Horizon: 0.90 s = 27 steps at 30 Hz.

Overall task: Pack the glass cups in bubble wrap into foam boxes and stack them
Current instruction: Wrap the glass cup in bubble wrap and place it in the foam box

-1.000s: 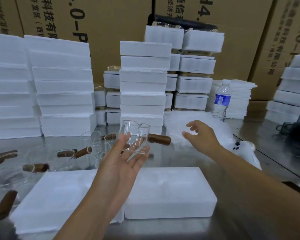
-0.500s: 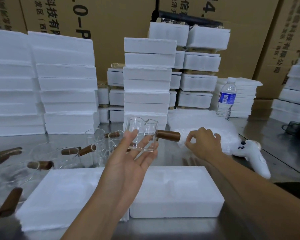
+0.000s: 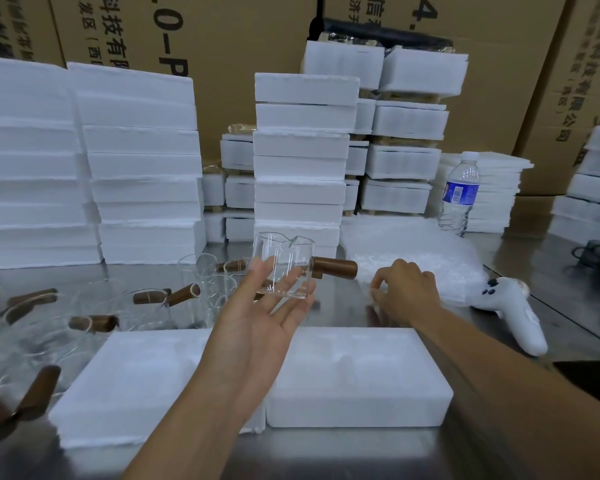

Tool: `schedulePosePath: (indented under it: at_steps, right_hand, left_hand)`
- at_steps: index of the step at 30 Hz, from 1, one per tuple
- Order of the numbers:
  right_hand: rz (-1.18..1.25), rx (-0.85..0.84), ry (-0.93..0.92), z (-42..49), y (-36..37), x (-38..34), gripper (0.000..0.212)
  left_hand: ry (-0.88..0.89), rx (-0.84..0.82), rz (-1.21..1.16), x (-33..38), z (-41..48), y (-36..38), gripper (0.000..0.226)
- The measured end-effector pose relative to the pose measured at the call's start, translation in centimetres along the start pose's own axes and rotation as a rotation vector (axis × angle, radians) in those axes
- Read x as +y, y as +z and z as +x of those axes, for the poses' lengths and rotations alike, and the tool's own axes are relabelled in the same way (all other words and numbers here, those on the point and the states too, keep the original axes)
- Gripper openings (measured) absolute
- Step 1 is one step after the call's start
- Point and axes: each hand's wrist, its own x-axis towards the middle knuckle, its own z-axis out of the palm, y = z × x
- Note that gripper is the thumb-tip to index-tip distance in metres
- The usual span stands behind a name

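Balances glass cup [image 3: 282, 268] upright on flat, open fingers of left hand [image 3: 257, 323] at frame centre, pinching edge of bubble wrap [image 3: 413, 247] with right hand [image 3: 407, 292] at centre right, likely for wrapping; keeps foam box [image 3: 361, 407] ready at lower centre.

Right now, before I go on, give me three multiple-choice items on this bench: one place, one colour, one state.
1. The water bottle stands: A) behind the bubble wrap, on the right; B) near left corner; C) on the floor.
2. The glass cup has a handle that is: A) white; B) blue; C) brown.
3. The glass cup on the left hand is: A) wrapped; B) bare; C) boxed.
Key: 1 A, it rises beyond the wrap's far edge; 2 C, dark wood shows; 3 B, clear glass shows; the right hand pinches the wrap.
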Motion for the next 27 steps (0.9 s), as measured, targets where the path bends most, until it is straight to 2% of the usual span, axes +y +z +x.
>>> schedulePosePath:
  at_steps: [2,6,10,13,17,20,22,24,27]
  right_hand:
    - [0.133,-0.001,0.042,0.2,-0.2,0.0,0.018]
    - [0.612,0.043,0.098,0.7,-2.4,-1.4,0.018]
    - [0.875,0.074,-0.081,-1.0,-6.8,-4.7,0.013]
    - [0.827,-0.037,-0.288,-4.1,-9.0,-7.2,0.009]
    - [0.55,-0.13,-0.534,-8.9,-9.7,-9.3,0.008]
    - [0.52,-0.181,-0.66,-12.2,-9.5,-10.3,0.01]
    - [0.546,-0.251,-0.715,-13.6,-9.0,-10.7,0.005]
    - [0.592,-0.296,-0.731,-14.4,-8.3,-10.7,0.013]
    - [0.775,-0.226,-0.613,-14.0,-7.4,-9.6,0.016]
  left_hand:
    - [0.0,-0.012,-0.007,0.1,-0.1,0.1,0.053]
    - [0.016,-0.053,-0.025,0.3,-0.2,0.1,0.048]
    - [0.038,-0.079,-0.061,1.0,-0.3,0.1,0.053]
    - [0.062,-0.105,-0.13,1.6,-0.5,-0.1,0.059]
    - [0.11,-0.141,-0.232,2.8,-0.7,-0.5,0.063]
    - [0.131,-0.15,-0.264,3.4,-0.7,-0.7,0.06]
    - [0.135,-0.141,-0.265,3.5,-0.6,-0.8,0.057]
    - [0.13,-0.134,-0.246,3.3,-0.5,-0.9,0.054]
    - [0.119,-0.153,-0.176,2.9,-0.3,-0.9,0.045]
